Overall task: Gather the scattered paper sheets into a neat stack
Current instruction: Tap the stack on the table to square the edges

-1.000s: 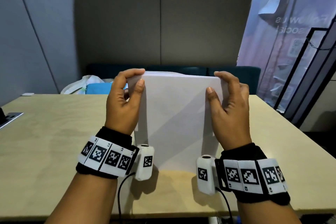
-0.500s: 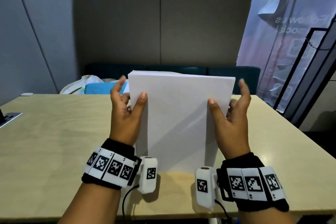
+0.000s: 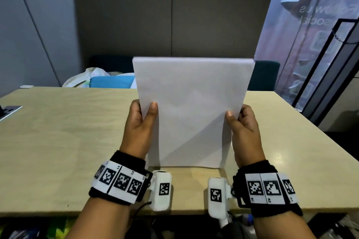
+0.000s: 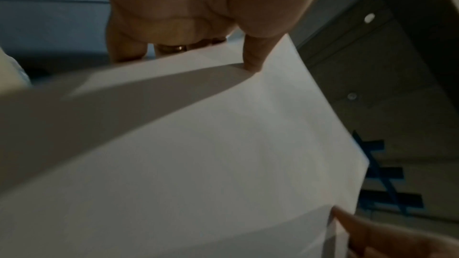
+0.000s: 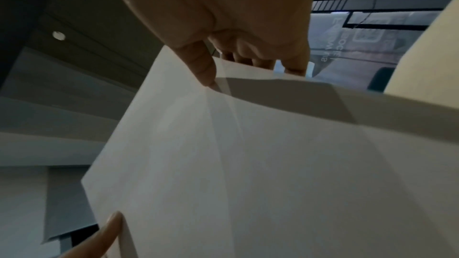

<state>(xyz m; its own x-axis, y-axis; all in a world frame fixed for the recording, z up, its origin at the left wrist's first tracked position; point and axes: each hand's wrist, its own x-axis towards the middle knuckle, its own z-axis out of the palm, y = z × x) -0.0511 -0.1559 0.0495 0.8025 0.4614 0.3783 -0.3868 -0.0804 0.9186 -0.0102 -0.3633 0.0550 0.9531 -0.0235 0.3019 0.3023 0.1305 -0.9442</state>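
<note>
A stack of white paper sheets (image 3: 191,110) stands upright on its short bottom edge on the wooden table (image 3: 58,141), near the front edge. My left hand (image 3: 142,118) grips the stack's left side, thumb on the near face and fingers behind. My right hand (image 3: 240,120) grips the right side the same way. In the left wrist view the paper (image 4: 198,154) fills the frame, with my left thumb pressed on it. The right wrist view shows the paper (image 5: 248,164) pinched between my right thumb and the fingers behind.
A white plastic bag (image 3: 85,78) and a blue box (image 3: 112,81) lie behind the table's far edge on a dark bench. A metal socket plate (image 3: 9,110) sits at the table's left edge. A black frame (image 3: 326,75) stands to the right.
Both hands slid down from the stack's top corners to the middle of its sides. The stack stays upright on the table and its edges now look even.
</note>
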